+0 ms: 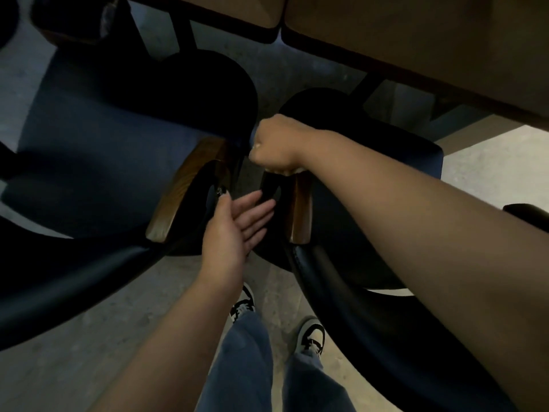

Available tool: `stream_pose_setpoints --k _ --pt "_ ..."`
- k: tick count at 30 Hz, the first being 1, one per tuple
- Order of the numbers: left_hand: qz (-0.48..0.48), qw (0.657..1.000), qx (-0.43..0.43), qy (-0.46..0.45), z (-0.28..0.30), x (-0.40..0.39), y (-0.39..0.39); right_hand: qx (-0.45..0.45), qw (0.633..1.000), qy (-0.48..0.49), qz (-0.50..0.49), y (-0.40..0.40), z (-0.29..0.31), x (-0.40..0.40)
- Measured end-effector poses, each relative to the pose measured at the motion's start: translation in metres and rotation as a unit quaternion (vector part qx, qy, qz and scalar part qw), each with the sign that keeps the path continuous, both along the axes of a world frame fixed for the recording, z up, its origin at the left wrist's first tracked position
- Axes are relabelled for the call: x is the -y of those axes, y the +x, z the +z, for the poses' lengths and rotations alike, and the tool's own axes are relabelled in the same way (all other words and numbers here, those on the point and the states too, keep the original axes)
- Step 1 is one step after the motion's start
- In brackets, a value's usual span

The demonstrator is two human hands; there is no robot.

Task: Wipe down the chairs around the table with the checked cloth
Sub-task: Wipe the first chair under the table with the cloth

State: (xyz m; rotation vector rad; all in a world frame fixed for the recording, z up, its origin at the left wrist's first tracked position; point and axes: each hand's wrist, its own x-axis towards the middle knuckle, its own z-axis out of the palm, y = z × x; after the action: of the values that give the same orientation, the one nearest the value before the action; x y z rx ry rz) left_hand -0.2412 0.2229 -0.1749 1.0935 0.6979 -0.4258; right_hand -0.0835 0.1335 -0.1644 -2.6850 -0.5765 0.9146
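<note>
Wooden armrest (300, 209) under clenched right grip (276, 145), left grip (234, 224) released between dark chairs (98, 150).

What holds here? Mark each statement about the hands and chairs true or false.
1. The right hand grips the front of the right chair's armrest. True.
2. The left hand is a closed fist. False: its fingers are straight, palm showing.
3. Two chairs stand side by side at the table. True.
4. The left hand holds the checked cloth. False: it holds nothing; no cloth is plainly visible.
5. The person is barefoot. False: shoes are on.
</note>
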Motion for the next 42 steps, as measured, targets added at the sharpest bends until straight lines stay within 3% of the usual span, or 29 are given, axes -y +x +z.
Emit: stream_pose_setpoints --k 5,9,14,17,19,22,24,26,27,28,30,31,32,39,41,42 --pt "0.048 0.997 -0.044 0.041 -0.002 -0.006 -0.003 0.085 0.981 0.02 0.174 -0.02 0.016 0.017" --pt "0.055 0.997 -0.052 0.032 -0.002 -0.01 -0.002 0.124 0.933 -0.035 0.337 -0.052 0.041 0.022" --pt "0.038 0.998 -0.044 0.036 -0.003 -0.012 -0.001 -0.005 0.947 -0.004 0.322 -0.081 0.06 0.021" --pt "0.031 0.998 -0.052 0.017 -0.004 -0.01 0.0 -0.001 0.95 0.053 0.308 -0.093 0.059 0.025" --pt "0.022 0.998 -0.06 0.005 -0.007 -0.008 -0.001 0.068 0.952 0.179 0.237 -0.101 0.05 0.039" --pt "0.011 0.997 -0.079 -0.018 -0.015 -0.007 0.0 0.174 0.922 0.346 -0.008 -0.118 0.024 0.059" --pt "0.009 0.995 -0.092 -0.031 -0.017 -0.005 0.0 0.176 0.893 0.367 -0.193 -0.131 0.014 0.058" --pt "0.017 0.994 -0.104 -0.035 -0.02 -0.001 0.001 0.116 0.863 0.329 -0.366 -0.135 0.005 0.052" --pt "0.022 0.993 -0.109 -0.032 -0.02 0.001 0.002 0.058 0.836 0.302 -0.455 -0.131 0.001 0.05" --pt "0.026 0.993 -0.113 -0.029 -0.02 0.003 0.003 -0.03 0.786 0.284 -0.549 -0.123 -0.003 0.048" --pt "0.033 0.992 -0.116 -0.021 -0.021 0.008 0.006 -0.21 0.639 0.296 -0.678 -0.104 -0.014 0.047" --pt "0.036 0.992 -0.117 -0.017 -0.021 0.01 0.007 -0.245 0.587 0.316 -0.704 -0.095 -0.019 0.048" --pt "0.038 0.992 -0.117 -0.011 -0.02 0.013 0.01 -0.252 0.562 0.332 -0.715 -0.088 -0.026 0.05" --pt "0.045 0.993 -0.103 0.02 -0.019 0.011 0.023 -0.253 0.54 0.393 -0.7 -0.048 -0.046 0.047" --pt "0.049 0.993 -0.104 0.028 -0.02 0.006 0.026 -0.205 0.583 0.384 -0.686 -0.029 -0.038 0.044" --pt "0.05 0.993 -0.104 0.03 -0.02 0.004 0.027 -0.172 0.64 0.358 -0.658 -0.022 -0.033 0.042"
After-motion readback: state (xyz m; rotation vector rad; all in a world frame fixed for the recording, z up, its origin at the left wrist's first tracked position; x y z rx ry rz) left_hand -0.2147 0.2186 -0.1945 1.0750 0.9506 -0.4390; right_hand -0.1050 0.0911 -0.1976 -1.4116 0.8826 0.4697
